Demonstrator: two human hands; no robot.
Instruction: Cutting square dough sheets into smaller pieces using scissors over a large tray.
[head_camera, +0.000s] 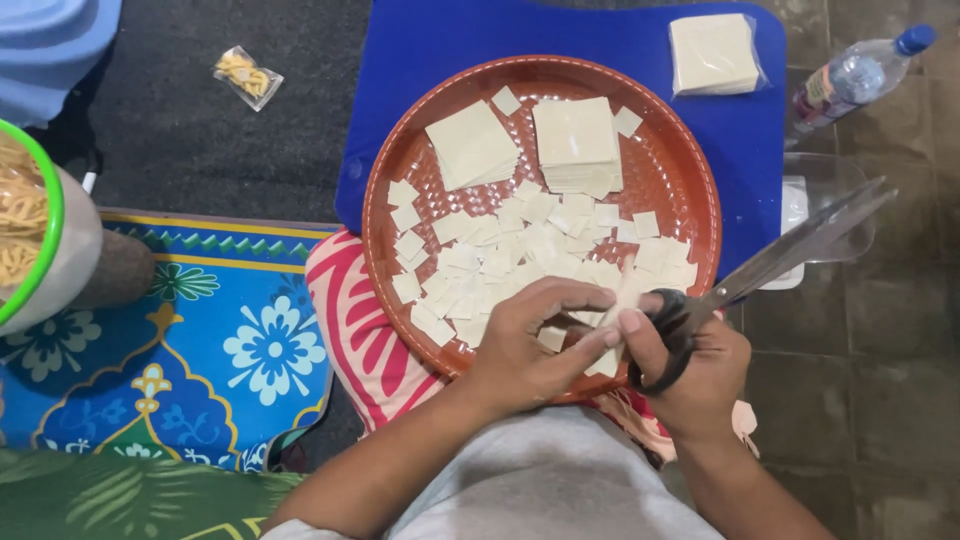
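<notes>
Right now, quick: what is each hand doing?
Left hand: closed on a small dough piece over the tray.
Right hand: closed on the scissors, blades open.

Scissors (760, 275): black handles, long metal blades, open in a narrow V, pointing to upper right of frame, handle end at lower centre-right. Dough strip (606, 358): pale, thin, small, pinched at lower centre, over the near rim of the tray. Cut dough squares (520, 255): pale, loosely heaped mid-frame, some overlapping, a few scattered left.
</notes>
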